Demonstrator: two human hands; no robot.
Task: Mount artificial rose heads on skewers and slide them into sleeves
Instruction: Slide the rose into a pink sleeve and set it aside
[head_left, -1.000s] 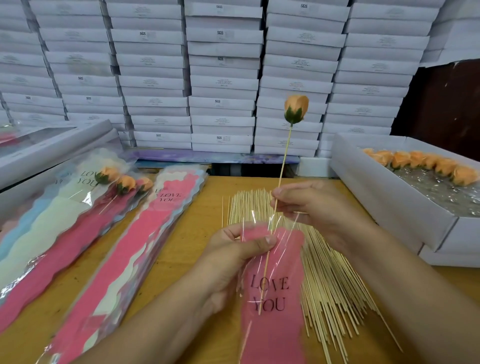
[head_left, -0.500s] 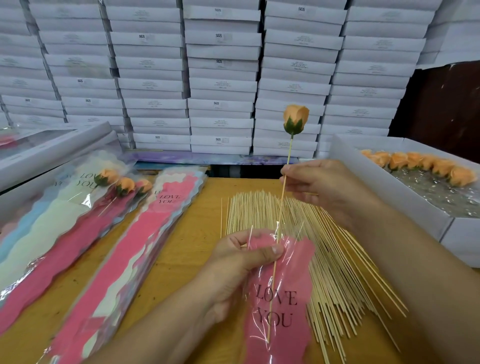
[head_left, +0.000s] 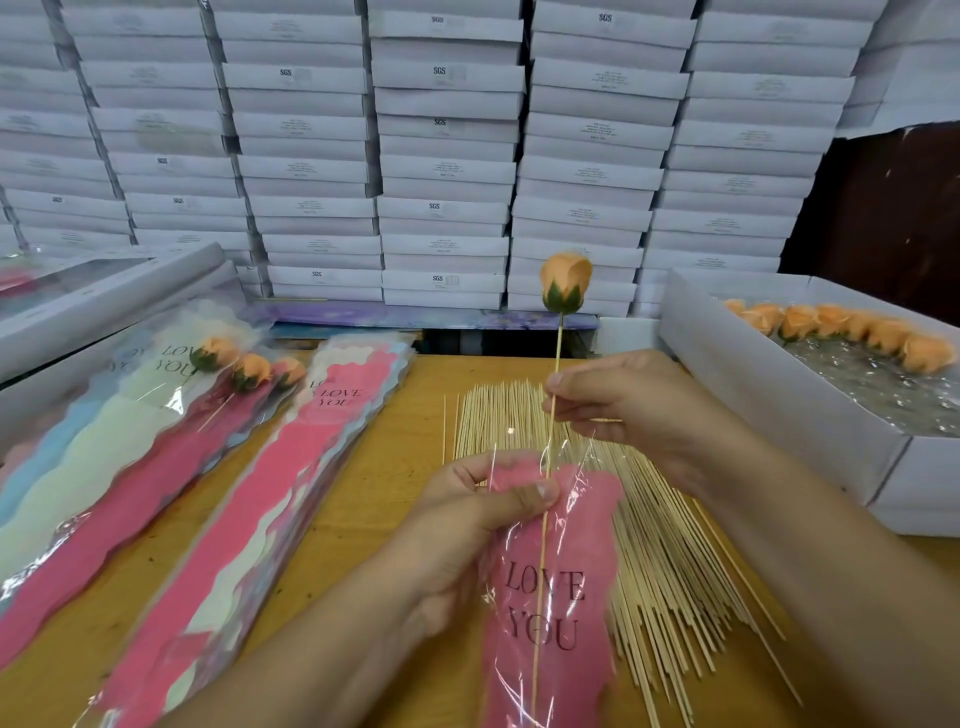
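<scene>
An orange rose head (head_left: 565, 280) with green sepals sits atop a thin wooden skewer (head_left: 557, 358). My right hand (head_left: 618, 400) pinches the skewer below the flower. The skewer's lower part runs inside a pink and clear sleeve (head_left: 558, 587) printed "LOVE YOU". My left hand (head_left: 472, 514) grips the sleeve's mouth, thumb on the front film. Under both hands lies a fan of loose skewers (head_left: 660, 551) on the wooden table (head_left: 374, 488).
Stacks of sleeves (head_left: 270, 499) lie at left, with three sleeved roses (head_left: 249, 366) on the far-left pile. A white box (head_left: 769, 400) at right holds several orange rose heads (head_left: 841, 332). White cartons (head_left: 441, 156) are stacked behind the table.
The skewer has slid deeper into the sleeve, so the rose sits lower. My right hand shifted its pinch higher up the stick. My left hand kept hold of the sleeve's mouth.
</scene>
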